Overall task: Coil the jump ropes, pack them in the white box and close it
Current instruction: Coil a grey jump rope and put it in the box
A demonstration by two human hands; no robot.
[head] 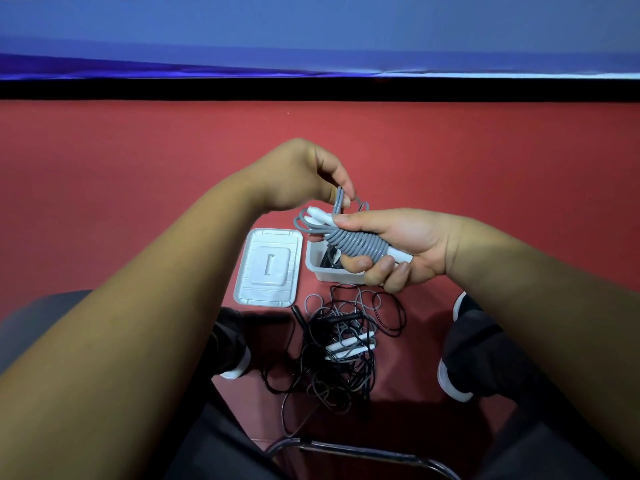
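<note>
Item: grey jump rope [360, 242] above white box [317, 264]. I'm seeing right hand [408, 244] gripping coils, left hand [298, 174] pinching loop, likely for tucking.

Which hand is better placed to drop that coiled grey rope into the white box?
Probably the right hand: it grips the coiled grey rope just above the open white box.

On floor [138, 202]: lid [266, 268] just left of box [316, 269]; coiled rope [356, 242] above box; rope tangle [346, 344] before box, nearer person.
</note>
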